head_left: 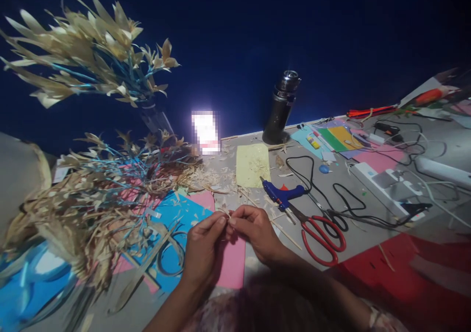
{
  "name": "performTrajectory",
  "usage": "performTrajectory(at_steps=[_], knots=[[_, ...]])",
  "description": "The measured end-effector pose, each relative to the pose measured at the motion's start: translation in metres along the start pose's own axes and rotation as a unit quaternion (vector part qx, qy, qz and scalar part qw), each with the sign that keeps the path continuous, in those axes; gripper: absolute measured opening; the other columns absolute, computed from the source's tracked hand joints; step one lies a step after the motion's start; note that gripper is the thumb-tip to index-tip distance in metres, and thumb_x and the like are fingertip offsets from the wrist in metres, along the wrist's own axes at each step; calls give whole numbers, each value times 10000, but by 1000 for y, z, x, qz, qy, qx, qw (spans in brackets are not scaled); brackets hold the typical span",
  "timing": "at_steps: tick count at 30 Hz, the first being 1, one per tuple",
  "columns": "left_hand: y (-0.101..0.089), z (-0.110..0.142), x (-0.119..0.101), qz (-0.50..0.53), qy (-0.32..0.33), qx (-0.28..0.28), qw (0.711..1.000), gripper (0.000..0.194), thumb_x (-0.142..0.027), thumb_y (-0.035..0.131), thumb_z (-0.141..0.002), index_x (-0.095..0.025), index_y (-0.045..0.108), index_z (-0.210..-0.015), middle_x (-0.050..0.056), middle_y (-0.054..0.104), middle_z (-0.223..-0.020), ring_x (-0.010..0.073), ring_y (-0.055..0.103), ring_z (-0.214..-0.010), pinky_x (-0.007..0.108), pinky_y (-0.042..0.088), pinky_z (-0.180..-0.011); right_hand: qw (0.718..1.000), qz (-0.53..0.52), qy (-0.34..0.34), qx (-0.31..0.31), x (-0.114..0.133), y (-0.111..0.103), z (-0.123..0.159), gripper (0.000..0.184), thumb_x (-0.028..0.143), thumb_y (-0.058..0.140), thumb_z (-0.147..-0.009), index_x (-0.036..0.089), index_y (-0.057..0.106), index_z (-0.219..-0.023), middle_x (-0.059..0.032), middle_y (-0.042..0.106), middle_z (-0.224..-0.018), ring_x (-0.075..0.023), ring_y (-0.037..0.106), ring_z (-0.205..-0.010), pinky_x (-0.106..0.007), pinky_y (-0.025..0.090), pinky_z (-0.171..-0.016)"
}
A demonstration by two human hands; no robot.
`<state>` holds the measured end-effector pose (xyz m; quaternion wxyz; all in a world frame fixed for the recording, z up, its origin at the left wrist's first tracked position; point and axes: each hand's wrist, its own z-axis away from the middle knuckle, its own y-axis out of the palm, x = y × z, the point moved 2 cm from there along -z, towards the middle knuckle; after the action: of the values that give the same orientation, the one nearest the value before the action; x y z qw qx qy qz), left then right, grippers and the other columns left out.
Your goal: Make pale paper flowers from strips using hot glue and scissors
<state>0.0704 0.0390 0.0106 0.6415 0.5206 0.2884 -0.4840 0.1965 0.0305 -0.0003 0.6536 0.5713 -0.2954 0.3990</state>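
Note:
My left hand [207, 240] and my right hand [256, 229] meet at the fingertips over a pink sheet [232, 265]. Between their pinched thumbs and fingers shows a thin pale sliver [228, 215], partly hidden and too small to name surely; it resembles the dried leaf scraps around. Just right of my right hand lie a blue glue gun [282, 193] and scissors with red handles [324, 239]. A blue sheet [176, 253] spreads left of my left hand, with dried leaf strips on it.
Dried leaf flowers on blue stems [106, 62] stand in a vase at the back left, above a heap of dried leaves [69, 209]. A dark flask [280, 108], a yellow sheet [252, 165] with shavings, a power strip [382, 187], cables and red sheets [401, 278] lie about.

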Motion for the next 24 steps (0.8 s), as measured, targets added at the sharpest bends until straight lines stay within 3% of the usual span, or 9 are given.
performTrajectory(at_steps=[5, 9, 14, 17, 20, 21, 24], knots=[[-4, -3, 4, -7, -11, -14, 1000, 281, -351, 892, -694, -143, 703, -702, 27, 656, -595, 143, 594, -552, 238, 495, -582, 999, 34, -20, 1, -5, -2, 1, 261, 369, 799, -786, 200, 622, -695, 28, 659, -580, -123, 590, -531, -298, 520, -664], [-5, 0, -1, -35, 28, -37, 998, 323, -398, 884, -719, -179, 655, -786, 20, 683, -619, 167, 620, -545, 254, 494, -558, 999, 35, -8, -3, -9, -3, 1, 268, 390, 809, -774, 187, 641, -726, 4, 687, -612, -141, 626, -556, -284, 511, -599], [-2, 4, -3, -42, 32, 43, 998, 350, -451, 754, -864, -186, 605, -691, 14, 617, -552, 150, 561, -519, 241, 453, -541, 998, 59, -34, -2, -5, -1, 2, 247, 368, 766, -810, 202, 603, -729, 12, 671, -564, -151, 607, -499, -288, 489, -540], [-2, 3, -1, -44, 36, 49, 997, 437, -442, 680, -929, -174, 590, -596, 9, 547, -496, 135, 516, -509, 231, 438, -541, 993, 102, -46, -30, -2, -2, 2, 204, 324, 751, -802, 197, 620, -710, 21, 660, -544, -141, 593, -482, -263, 456, -513], [-5, 1, 2, -20, 30, 5, 999, 259, -410, 831, -806, -185, 704, -808, 10, 655, -658, 150, 582, -605, 239, 480, -595, 990, 124, -47, -53, -1, -4, 2, 154, 298, 746, -773, 186, 664, -707, 6, 692, -595, -138, 608, -530, -248, 451, -531], [-7, 1, 2, -24, 27, -6, 999, 282, -388, 881, -747, -191, 723, -872, 14, 684, -731, 156, 603, -656, 242, 496, -627, 989, 131, -45, -62, -2, -5, 2, 140, 292, 749, -760, 183, 679, -705, 5, 696, -608, -133, 600, -537, -239, 438, -526], [-10, 0, 1, -58, 39, -16, 997, 299, -352, 925, -678, -171, 745, -834, 20, 685, -804, 159, 608, -745, 230, 502, -684, 983, 152, -46, -88, -5, -6, 1, 111, 263, 769, -714, 176, 707, -682, 15, 677, -601, -110, 550, -538, -212, 380, -498]])
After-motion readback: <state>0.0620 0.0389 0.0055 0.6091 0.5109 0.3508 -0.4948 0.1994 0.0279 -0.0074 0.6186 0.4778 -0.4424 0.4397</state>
